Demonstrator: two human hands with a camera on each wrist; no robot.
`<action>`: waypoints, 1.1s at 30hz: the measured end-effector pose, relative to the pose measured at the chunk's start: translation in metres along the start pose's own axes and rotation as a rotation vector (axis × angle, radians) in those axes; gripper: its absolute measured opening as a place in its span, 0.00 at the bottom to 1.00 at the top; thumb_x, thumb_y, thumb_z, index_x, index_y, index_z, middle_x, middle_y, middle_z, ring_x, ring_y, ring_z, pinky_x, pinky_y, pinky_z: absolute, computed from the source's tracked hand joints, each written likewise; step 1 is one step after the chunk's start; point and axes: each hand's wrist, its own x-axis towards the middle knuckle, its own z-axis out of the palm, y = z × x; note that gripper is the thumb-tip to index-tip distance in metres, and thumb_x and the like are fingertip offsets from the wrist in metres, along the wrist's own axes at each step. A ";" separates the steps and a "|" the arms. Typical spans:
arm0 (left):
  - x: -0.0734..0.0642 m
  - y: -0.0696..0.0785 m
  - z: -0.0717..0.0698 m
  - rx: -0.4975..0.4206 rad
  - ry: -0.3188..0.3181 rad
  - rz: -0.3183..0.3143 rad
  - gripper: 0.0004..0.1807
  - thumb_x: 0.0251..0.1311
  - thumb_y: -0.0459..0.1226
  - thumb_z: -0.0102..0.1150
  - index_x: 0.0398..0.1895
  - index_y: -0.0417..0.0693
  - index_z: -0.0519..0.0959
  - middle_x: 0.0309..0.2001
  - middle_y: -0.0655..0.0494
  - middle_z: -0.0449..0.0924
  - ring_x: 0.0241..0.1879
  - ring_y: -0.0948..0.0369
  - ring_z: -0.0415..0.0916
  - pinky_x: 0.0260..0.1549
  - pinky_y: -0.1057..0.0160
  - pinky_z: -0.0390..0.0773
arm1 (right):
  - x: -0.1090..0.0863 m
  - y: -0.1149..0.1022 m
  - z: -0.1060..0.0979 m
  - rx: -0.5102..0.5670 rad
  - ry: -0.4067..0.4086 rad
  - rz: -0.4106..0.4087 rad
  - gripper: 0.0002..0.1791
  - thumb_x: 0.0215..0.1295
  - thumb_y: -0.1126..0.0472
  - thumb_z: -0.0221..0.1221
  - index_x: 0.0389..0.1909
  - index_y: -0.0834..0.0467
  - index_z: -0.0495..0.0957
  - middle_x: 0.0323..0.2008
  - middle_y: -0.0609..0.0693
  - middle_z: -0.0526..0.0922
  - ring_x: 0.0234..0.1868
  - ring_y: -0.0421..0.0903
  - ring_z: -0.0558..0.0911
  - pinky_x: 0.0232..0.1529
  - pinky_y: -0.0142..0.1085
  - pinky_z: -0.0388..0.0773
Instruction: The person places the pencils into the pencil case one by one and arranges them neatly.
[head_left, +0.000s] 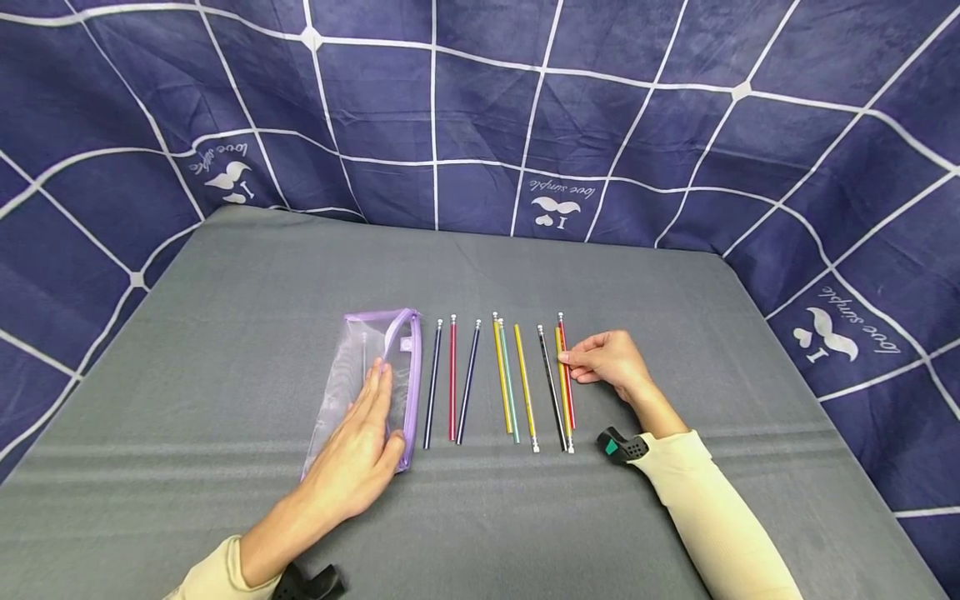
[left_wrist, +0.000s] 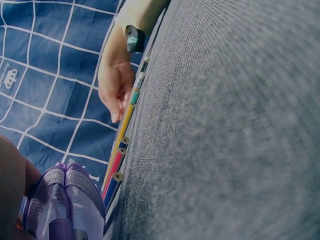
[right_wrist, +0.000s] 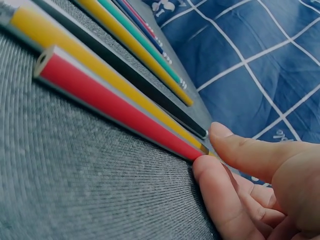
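A purple-edged mesh pencil case [head_left: 412, 392] lies on the grey surface. My left hand [head_left: 356, 454] rests on it with its fingers straight. To the right, my right hand [head_left: 611, 364] pinches a red pencil [right_wrist: 115, 107] and a yellow pencil [right_wrist: 100, 55] between thumb and forefinger. These two lie side by side, almost touching, their near ends on the surface. Just left of them is a black pencil [head_left: 551, 379], which the hand does not hold. The left wrist view shows the case's zipped end [left_wrist: 65, 200] close up, with most of the left hand out of frame.
Between the hands lie two dark blue pencils [head_left: 433, 383], another red pencil [head_left: 453, 379], two more yellow pencils [head_left: 526, 387] and a teal pencil [head_left: 514, 408], roughly parallel. A blue cloth [head_left: 480, 108] with white lines hangs behind the grey tabletop [head_left: 480, 525].
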 end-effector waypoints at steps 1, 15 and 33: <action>0.000 0.000 0.000 -0.001 0.000 0.000 0.42 0.60 0.29 0.53 0.75 0.27 0.48 0.77 0.36 0.43 0.75 0.44 0.44 0.67 0.36 0.54 | 0.000 -0.001 0.000 -0.008 0.001 0.005 0.15 0.57 0.68 0.69 0.38 0.75 0.78 0.19 0.49 0.83 0.18 0.37 0.82 0.25 0.31 0.83; 0.000 0.001 -0.001 0.002 0.001 0.004 0.41 0.60 0.30 0.53 0.75 0.27 0.48 0.77 0.36 0.44 0.75 0.45 0.45 0.67 0.36 0.54 | -0.004 -0.006 0.002 -0.075 0.017 0.010 0.13 0.57 0.69 0.68 0.38 0.76 0.78 0.20 0.49 0.83 0.18 0.37 0.82 0.25 0.30 0.83; -0.001 0.000 -0.001 0.007 -0.004 0.005 0.42 0.60 0.30 0.53 0.75 0.29 0.47 0.77 0.37 0.43 0.75 0.45 0.44 0.66 0.35 0.54 | -0.009 -0.009 -0.003 -0.170 0.013 -0.004 0.09 0.56 0.73 0.64 0.35 0.76 0.78 0.19 0.50 0.82 0.18 0.37 0.81 0.23 0.31 0.82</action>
